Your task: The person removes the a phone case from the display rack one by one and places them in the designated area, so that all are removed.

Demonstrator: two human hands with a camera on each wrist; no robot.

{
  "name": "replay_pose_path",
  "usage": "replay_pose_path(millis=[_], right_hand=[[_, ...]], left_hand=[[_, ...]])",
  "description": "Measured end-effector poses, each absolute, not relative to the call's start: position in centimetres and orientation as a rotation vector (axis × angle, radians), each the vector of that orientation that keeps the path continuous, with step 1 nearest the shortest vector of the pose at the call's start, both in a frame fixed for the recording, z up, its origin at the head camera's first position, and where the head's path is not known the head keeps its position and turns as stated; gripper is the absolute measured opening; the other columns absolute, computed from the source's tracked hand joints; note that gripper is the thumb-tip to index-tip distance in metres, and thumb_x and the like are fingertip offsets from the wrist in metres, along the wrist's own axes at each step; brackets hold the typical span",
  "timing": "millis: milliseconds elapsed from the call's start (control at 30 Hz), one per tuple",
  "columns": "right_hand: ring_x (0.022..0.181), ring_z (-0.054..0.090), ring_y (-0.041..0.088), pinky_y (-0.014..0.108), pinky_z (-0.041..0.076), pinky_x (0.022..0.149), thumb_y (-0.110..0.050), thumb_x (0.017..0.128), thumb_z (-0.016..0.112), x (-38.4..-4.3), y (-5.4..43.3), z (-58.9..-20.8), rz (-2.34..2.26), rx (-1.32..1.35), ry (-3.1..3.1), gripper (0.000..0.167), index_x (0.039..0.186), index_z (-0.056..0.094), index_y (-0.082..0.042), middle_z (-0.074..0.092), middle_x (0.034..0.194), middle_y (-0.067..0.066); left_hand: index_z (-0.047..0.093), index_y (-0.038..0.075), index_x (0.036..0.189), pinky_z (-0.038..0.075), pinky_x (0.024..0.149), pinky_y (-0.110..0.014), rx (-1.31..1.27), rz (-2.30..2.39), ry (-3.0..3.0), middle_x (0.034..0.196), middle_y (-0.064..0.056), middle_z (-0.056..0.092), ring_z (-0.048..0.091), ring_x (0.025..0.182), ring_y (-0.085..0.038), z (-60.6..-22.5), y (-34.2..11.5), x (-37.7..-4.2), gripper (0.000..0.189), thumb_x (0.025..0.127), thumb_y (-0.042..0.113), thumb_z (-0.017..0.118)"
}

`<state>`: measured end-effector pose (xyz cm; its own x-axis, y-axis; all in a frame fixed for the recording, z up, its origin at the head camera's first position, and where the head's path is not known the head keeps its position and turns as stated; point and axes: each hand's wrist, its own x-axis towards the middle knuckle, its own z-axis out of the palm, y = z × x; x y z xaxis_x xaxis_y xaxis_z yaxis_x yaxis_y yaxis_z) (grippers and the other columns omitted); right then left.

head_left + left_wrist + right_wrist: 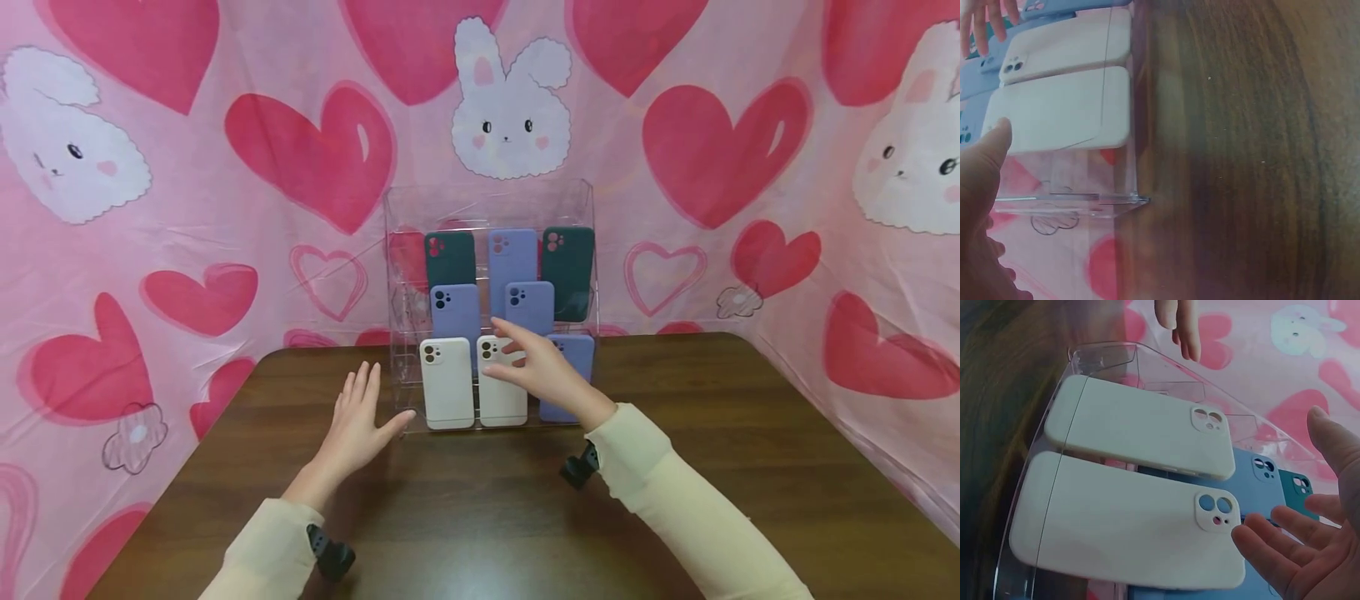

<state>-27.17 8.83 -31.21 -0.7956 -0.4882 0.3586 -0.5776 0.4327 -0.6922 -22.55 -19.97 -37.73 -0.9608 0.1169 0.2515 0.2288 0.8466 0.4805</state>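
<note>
A clear tiered acrylic rack (408, 396) holds several phone cases. Two white phone cases, the left one (447, 392) and the middle one (502, 404), lean in its front row beside a periwinkle case (576, 362). My right hand (543, 367) hovers before the middle white case, its fingers apart and nothing between them. In the right wrist view, the fingertips are close to that case's (1129, 519) camera end; whether they touch it I cannot tell. My left hand (358, 429) is spread at the rack's left side, holding nothing, with its thumb toward the left white case (1060, 109).
Behind the front row stand two periwinkle cases (455, 308) in the middle tier. A dark green case (450, 258), a periwinkle case (513, 254) and another dark green case (567, 271) fill higher places. Brown wooden table (480, 508) below; pink heart-print cloth (300, 50) around.
</note>
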Motion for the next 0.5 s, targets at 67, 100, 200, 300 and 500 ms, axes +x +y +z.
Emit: replay_pose_path(millis=[67,100,200,300,500], right_hand=[[0.105,0.055,0.025,0.037,0.051,0.084,-0.027,0.082,0.070,-27.4,8.5,-31.3,1.302,0.961,-2.570,0.072,0.142,0.035,-0.010,0.045,0.136,0.011],[0.104,0.056,0.025,0.036,0.052,0.083,-0.026,0.083,0.070,-27.5,8.3,-31.4,1.298,0.965,-2.571,0.072,0.142,0.035,-0.010,0.045,0.135,0.011],[0.098,0.057,0.022,0.033,0.053,0.078,-0.026,0.082,0.070,-27.7,7.8,-31.7,1.277,0.965,-2.585,0.072,0.142,0.035,-0.009,0.046,0.135,0.011],[0.094,0.058,0.020,0.030,0.054,0.073,-0.026,0.082,0.070,-27.8,7.3,-32.0,1.271,0.966,-2.585,0.071,0.142,0.036,-0.009,0.045,0.136,0.010],[0.091,0.058,0.018,0.027,0.054,0.072,-0.022,0.083,0.070,-28.2,6.3,-32.7,1.313,0.990,-2.550,0.067,0.140,0.039,-0.008,0.042,0.139,0.007]], left_hand=[[0.011,-0.001,0.146,0.005,0.106,-0.060,-0.266,-0.795,-2.798,0.150,-0.022,0.004,-0.002,0.135,-0.040,-38.0,-20.0,-22.8,0.099,0.081,0.056,0.059],[0.011,-0.001,0.146,0.006,0.106,-0.060,-0.263,-0.804,-2.793,0.150,-0.022,0.005,-0.001,0.135,-0.040,-38.1,-20.0,-22.8,0.099,0.081,0.056,0.060],[0.010,-0.001,0.146,0.010,0.105,-0.061,-0.261,-0.831,-2.778,0.150,-0.023,0.006,0.000,0.135,-0.040,-38.5,-20.0,-23.1,0.100,0.080,0.053,0.063],[0.010,0.000,0.146,0.013,0.105,-0.061,-0.267,-0.869,-2.761,0.150,-0.022,0.007,0.001,0.136,-0.039,-38.9,-19.9,-23.2,0.099,0.080,0.048,0.066],[0.011,0.003,0.147,0.016,0.105,-0.058,-0.268,-0.921,-2.726,0.150,-0.021,0.009,0.005,0.136,-0.038,-39.5,-19.8,-23.6,0.097,0.080,0.043,0.069]])
